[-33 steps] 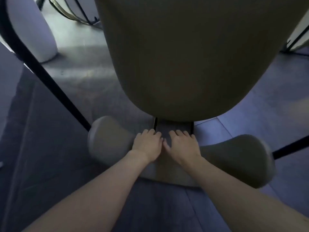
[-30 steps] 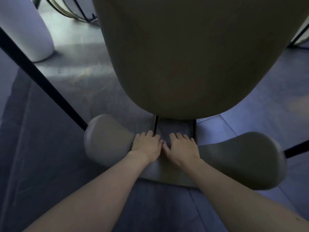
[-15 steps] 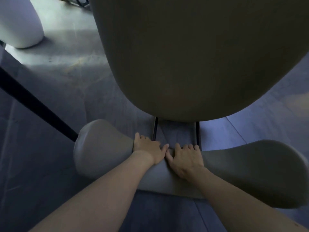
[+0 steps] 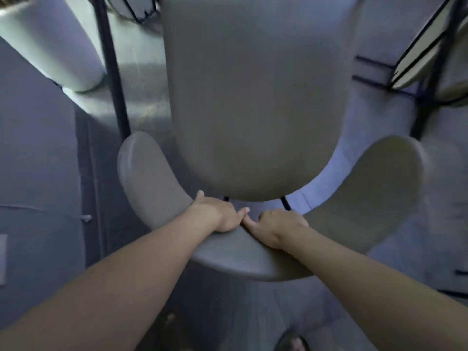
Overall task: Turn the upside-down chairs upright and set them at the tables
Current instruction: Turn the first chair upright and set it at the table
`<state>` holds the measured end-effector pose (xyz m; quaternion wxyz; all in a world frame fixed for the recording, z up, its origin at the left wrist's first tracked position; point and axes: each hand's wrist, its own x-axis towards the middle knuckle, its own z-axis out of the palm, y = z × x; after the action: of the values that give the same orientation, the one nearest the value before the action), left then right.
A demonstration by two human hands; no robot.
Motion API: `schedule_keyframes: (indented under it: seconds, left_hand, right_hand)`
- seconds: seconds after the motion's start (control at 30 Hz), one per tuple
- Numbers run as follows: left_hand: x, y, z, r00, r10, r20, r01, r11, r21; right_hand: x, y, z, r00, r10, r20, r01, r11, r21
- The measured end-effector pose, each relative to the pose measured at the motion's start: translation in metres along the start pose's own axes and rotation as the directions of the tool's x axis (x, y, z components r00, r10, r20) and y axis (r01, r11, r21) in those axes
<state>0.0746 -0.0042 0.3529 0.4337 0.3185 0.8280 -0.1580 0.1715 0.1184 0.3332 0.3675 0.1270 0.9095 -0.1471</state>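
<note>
A grey-beige chair fills the head view: its rounded seat (image 4: pixel 255 102) is in front of me and its curved backrest (image 4: pixel 152 178) wraps below it, with ends curling up at left and right. My left hand (image 4: pixel 215 214) and my right hand (image 4: pixel 276 226) both grip the middle of the backrest's top edge, side by side, thumbs nearly touching. Two thin black struts (image 4: pixel 285 202) join seat and backrest just beyond my fingers. A black chair leg (image 4: pixel 111 64) runs up at the left.
A white rounded table base (image 4: pixel 55 44) stands on the grey floor at upper left. Another chair with a black wire frame (image 4: pixel 415 54) is at upper right, more frame at top centre. My foot (image 4: pixel 293 343) shows at the bottom edge.
The chair has swung so that the seat looks smaller and the backrest ends curl upward. My fingers have curled tighter over the backrest. More floor and the neighbouring chair came into view.
</note>
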Motion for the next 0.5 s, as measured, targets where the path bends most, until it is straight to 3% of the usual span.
schedule_keyframes:
  seconds: [0.17,0.33,0.5]
  left_hand:
    - [-0.044,-0.001,-0.125,0.999,0.013,-0.030,-0.014,0.999,-0.037]
    - [-0.051,-0.021,-0.213,0.986,-0.035,-0.165,0.026,0.998,-0.053]
    - [-0.049,-0.037,-0.252,0.946,-0.076,-0.315,0.060,0.996,-0.061]
  right_hand:
    - [-0.039,-0.005,-0.151,0.996,0.045,0.078,-0.044,0.999,-0.021]
    - [-0.042,0.000,-0.242,0.964,0.025,-0.265,-0.053,0.994,-0.097]
    - [-0.035,0.003,-0.276,0.934,-0.119,-0.337,-0.002,0.941,-0.339]
